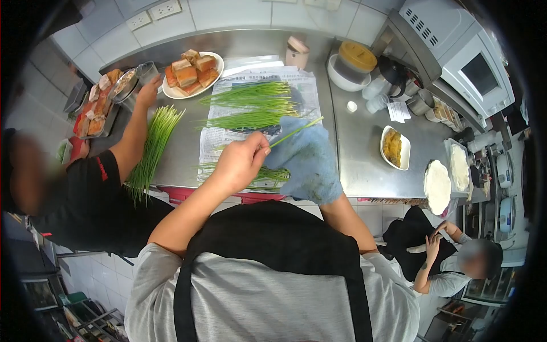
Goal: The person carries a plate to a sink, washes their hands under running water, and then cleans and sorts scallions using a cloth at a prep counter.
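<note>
Between thumb and fingertips, my left hand (246,161) pinches a thin green chive stalk (296,132). The stalk slants up to the right across a stained blue cloth (305,157). That cloth covers my right hand, which holds it from underneath, so its fingers are hidden and only the wrist (336,206) shows. Below my hands, newspaper (307,85) is spread on the steel counter (359,148), with rows of long green chives (250,94) lying across it. Another bunch of chives (155,142) lies left of the newspaper, over the counter's front edge.
At left, a co-worker's hand (149,91) is by a clear cup (147,73), near a plate of meat chunks (188,71) and a meat tray (98,111). On the right are a bowl of yellowish food (393,147), pale dough (437,185), a microwave (478,74) and another person (436,251).
</note>
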The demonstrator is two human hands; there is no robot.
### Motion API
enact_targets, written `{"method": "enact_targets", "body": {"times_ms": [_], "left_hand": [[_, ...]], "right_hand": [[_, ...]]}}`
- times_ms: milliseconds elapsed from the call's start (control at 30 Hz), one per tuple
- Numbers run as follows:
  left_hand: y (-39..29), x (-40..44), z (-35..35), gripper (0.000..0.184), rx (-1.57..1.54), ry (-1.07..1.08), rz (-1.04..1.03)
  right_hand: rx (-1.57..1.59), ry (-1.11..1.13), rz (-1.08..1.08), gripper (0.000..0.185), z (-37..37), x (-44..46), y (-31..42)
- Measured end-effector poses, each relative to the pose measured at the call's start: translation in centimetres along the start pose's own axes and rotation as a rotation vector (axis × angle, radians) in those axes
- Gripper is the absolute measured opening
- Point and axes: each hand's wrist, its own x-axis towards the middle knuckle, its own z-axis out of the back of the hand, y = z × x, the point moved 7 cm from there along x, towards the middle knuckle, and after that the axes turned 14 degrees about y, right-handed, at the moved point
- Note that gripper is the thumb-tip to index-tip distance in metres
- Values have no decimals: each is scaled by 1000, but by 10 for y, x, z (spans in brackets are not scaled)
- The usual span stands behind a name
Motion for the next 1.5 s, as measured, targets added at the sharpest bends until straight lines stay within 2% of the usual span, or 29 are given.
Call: {"method": "enact_targets", "body": {"times_ms": [67,100,167,200,267,367,467,567,600,700,767,833,867,900,967,1033,1100,1167,1233,1300,1333,1400,1433,1500], "left_hand": [[1,-1,-1,8,29,-5,-6],[1,-3,0,8,35,-7,-4],[1,-5,0,8,47,-12,1],[1,-6,0,8,52,-5,1],[2,-8,-1,8,63,10,2],[3,-11,-5,9,-1,19,16],[3,-12,-10,10,-3,-12,15],[7,-13,-9,10,-17,-80,-43],[6,-15,-5,9,-24,-43,5],[27,-23,-2,7,-50,-59,39],[61,-32,14,7,9,-167,140],[105,-46,43,9,50,-276,292],[131,-55,64,13,60,-332,392],[146,-64,88,12,220,-391,457],[200,-80,122,15,357,-434,634],[257,-92,148,16,515,-456,735],[293,-100,163,18,526,-399,878],[319,-105,173,20,609,-320,915],[331,-100,173,23,715,-321,944],[297,-90,169,27,842,-401,968],[289,-76,161,28,833,-405,882],[276,-45,143,31,812,-409,713],[273,-22,128,32,754,-394,546],[243,30,95,32,645,-327,232]], "right_hand": [[-148,79,46,8,11,2,-7],[-350,128,115,8,15,4,-7],[-339,69,89,8,22,3,-17],[-126,-39,-7,8,23,0,-25],[-255,-99,-5,5,25,-2,-25],[-1115,-13,216,5,12,-4,-11],[-1471,-47,204,17,-18,-5,18],[-1356,-61,171,15,-27,0,19],[-1255,-97,194,18,-21,-1,12],[-399,-248,-50,25,19,7,-19],[-103,-261,-171,20,21,14,2],[-1202,4,186,13,-9,29,70],[-1444,94,223,10,-16,29,70],[-1676,174,292,8,-22,27,70],[-1530,189,139,6,-4,29,53],[-1180,167,-400,10,11,25,31],[-1702,266,-259,9,2,30,23],[-1687,296,-114,18,-4,27,27],[-1910,369,-438,22,-1,29,20],[-1387,-28,-583,23,48,20,6],[-1064,-149,-558,24,65,10,-2],[-386,-344,-360,24,72,-10,-4],[-26,-395,-214,24,68,-19,-2],[-553,-383,-80,26,37,-20,31]]}}
